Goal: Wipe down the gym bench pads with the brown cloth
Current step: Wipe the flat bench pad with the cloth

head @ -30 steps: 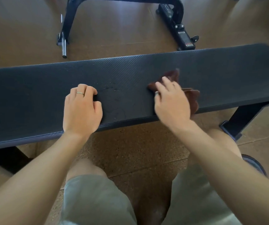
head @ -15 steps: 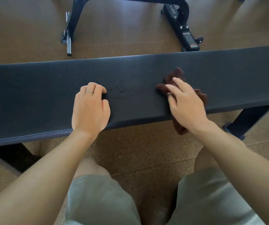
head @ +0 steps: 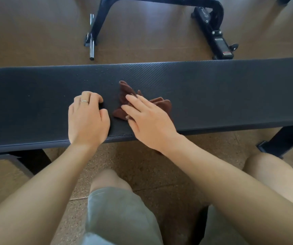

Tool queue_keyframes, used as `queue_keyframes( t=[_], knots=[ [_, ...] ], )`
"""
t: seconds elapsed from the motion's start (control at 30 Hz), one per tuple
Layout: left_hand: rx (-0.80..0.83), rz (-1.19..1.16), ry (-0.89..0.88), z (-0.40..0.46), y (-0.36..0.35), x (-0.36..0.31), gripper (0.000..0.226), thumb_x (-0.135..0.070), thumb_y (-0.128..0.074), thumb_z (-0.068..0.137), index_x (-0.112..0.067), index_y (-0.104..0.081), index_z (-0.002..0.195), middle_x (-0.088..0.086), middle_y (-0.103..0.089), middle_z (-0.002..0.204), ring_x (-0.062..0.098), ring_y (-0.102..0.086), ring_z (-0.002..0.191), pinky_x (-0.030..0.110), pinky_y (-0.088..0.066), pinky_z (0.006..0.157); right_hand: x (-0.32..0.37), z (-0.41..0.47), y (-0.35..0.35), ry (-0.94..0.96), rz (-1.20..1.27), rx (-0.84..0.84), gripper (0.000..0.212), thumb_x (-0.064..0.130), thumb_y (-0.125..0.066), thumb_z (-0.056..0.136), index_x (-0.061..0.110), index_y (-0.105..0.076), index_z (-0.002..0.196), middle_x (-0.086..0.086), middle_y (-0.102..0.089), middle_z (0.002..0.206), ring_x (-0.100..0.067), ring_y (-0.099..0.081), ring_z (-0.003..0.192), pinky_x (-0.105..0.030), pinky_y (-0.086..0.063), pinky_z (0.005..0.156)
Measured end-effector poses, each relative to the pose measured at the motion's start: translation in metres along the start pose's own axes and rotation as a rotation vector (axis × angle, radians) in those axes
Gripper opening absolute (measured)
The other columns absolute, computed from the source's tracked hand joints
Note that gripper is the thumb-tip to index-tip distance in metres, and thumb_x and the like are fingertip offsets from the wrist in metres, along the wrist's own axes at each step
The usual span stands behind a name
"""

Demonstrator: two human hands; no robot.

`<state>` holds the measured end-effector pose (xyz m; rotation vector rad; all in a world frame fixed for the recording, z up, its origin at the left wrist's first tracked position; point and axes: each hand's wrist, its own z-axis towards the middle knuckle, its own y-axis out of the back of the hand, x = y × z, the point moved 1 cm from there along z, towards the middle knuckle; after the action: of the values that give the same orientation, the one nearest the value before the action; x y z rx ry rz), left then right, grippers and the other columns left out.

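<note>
Across a brown speckled gym floor, we see a long black bench pad running from the left edge of the frame to the right, its textured top dotted with small pale specks near the far edge. At far left, under the pad, we make out one dark bench leg. Moving right, our left hand rests on the pad near its front edge, knuckles up, fingers curled under and holding nothing, a thin ring on one finger. Just beside it, apart by a narrow strip of bare pad, lies the brown cloth, crumpled into folds on the middle of the pad; a small piece of it shows below the front edge, under the wrist. Our right hand presses down on the cloth with fingers straight and spread, pointing toward the left hand. Farther right, a second bench leg angles down to the floor. Beyond the pad, we see a black equipment frame with a chrome peg at left and a labelled foot at right. Below, we see grey shorts and bare knees.
</note>
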<state>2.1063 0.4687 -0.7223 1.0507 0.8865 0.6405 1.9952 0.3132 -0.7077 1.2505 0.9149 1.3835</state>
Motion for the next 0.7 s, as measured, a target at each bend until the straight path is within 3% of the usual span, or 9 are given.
queue_keyframes(
  t=[0.17, 0.23, 0.4, 0.6, 0.7],
  knots=[
    [-0.007, -0.003, -0.010, -0.001, -0.003, 0.001, 0.022, -0.013, -0.048, 0.093, -0.009, -0.058, 0.112, 0.010, -0.056, 0.120, 0.034, -0.051, 0.114, 0.047, -0.039, 0.104, -0.020, -0.046, 0.010, -0.180, -0.065, -0.012, 0.041, 0.030, -0.052, 0.105, 0.021, -0.058, 0.145, -0.004, -0.046, 0.159, -0.029, -0.041, 0.148, -0.041, -0.033, 0.120],
    [-0.006, -0.008, -0.005, -0.001, -0.004, 0.000, 0.021, -0.013, -0.048, 0.092, -0.009, -0.057, 0.111, 0.010, -0.056, 0.119, 0.034, -0.050, 0.115, 0.047, -0.039, 0.104, -0.012, -0.047, 0.006, -0.139, -0.071, -0.013, 0.041, 0.027, -0.055, 0.104, 0.018, -0.060, 0.144, -0.005, -0.049, 0.157, -0.032, -0.044, 0.146, -0.042, -0.032, 0.120],
    [-0.010, -0.030, -0.008, 0.001, -0.005, 0.000, 0.023, -0.014, -0.046, 0.093, -0.010, -0.057, 0.113, 0.009, -0.057, 0.119, 0.031, -0.051, 0.115, 0.047, -0.041, 0.104, 0.004, 0.016, -0.007, 0.212, -0.037, 0.153, 0.043, 0.028, -0.046, 0.107, 0.018, -0.053, 0.149, -0.005, -0.042, 0.162, -0.028, -0.036, 0.151, -0.046, -0.028, 0.126],
    [-0.028, -0.088, 0.109, 0.004, -0.004, -0.002, 0.032, -0.012, -0.047, 0.093, -0.009, -0.053, 0.124, 0.010, -0.055, 0.127, 0.029, -0.052, 0.112, 0.044, -0.045, 0.099, 0.009, 0.111, -0.022, 0.144, 0.091, 0.146, 0.040, 0.025, -0.047, 0.107, 0.018, -0.057, 0.145, -0.004, -0.045, 0.159, -0.026, -0.038, 0.149, -0.046, -0.029, 0.124],
    [-0.004, -0.065, 0.109, 0.004, -0.005, -0.001, 0.033, -0.013, -0.047, 0.092, -0.009, -0.052, 0.124, 0.011, -0.054, 0.128, 0.030, -0.051, 0.112, 0.045, -0.046, 0.098, 0.002, 0.134, -0.017, 0.108, 0.098, 0.090, 0.040, 0.024, -0.046, 0.108, 0.018, -0.056, 0.145, -0.003, -0.046, 0.158, -0.023, -0.039, 0.147, -0.039, -0.029, 0.123]
  ],
)
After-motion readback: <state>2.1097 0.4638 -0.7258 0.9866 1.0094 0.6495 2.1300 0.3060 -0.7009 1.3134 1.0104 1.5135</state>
